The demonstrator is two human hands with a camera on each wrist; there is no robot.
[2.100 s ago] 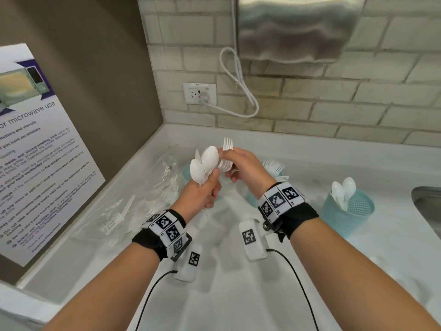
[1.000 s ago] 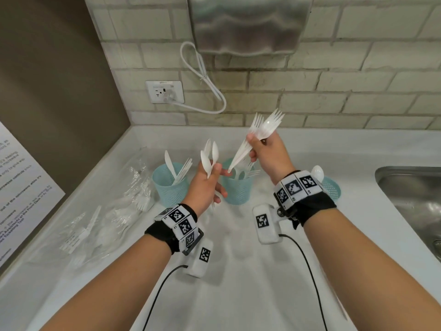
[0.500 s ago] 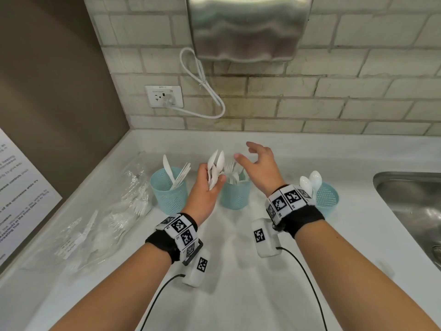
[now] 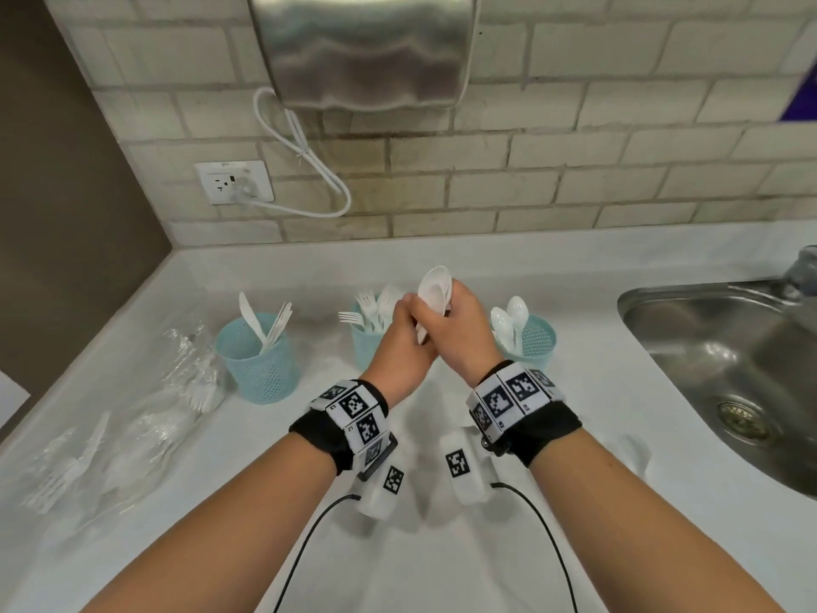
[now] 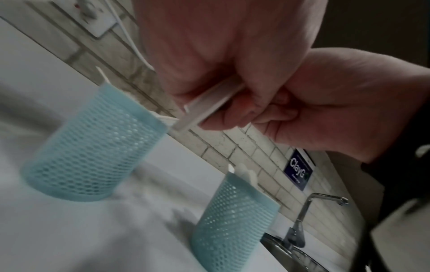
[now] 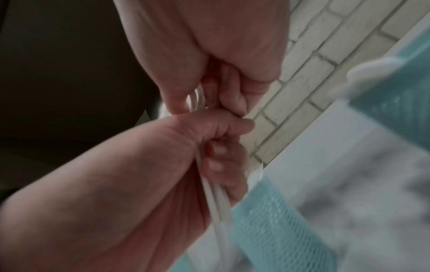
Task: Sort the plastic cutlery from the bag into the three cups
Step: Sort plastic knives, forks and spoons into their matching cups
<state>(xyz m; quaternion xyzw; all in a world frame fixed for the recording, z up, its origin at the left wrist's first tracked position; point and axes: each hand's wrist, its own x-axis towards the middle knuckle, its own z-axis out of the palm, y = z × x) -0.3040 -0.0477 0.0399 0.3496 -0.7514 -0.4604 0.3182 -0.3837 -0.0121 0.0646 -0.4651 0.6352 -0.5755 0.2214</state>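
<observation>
Both hands meet above the middle cup and hold one bundle of white plastic spoons [image 4: 435,286]. My left hand [image 4: 400,347] grips the handles from below. My right hand [image 4: 464,334] closes round the bundle just under the bowls. The left wrist view shows the handle ends [image 5: 204,104] sticking out of the fingers. Three teal mesh cups stand in a row: the left cup [image 4: 258,360] has knives, the middle cup [image 4: 364,349] forks, the right cup [image 4: 532,345] spoons. The clear cutlery bag [image 4: 132,418] lies at the left.
A steel sink [image 4: 729,369] is sunk in the white counter [image 4: 442,546] at the right, with a tap [image 5: 302,220] behind it. A steel wall unit [image 4: 358,50] hangs over the cups, and its cable runs to a socket [image 4: 234,182].
My right hand dropped its forks into the middle cup, then came back and took hold of the spoons that my left hand kept holding.
</observation>
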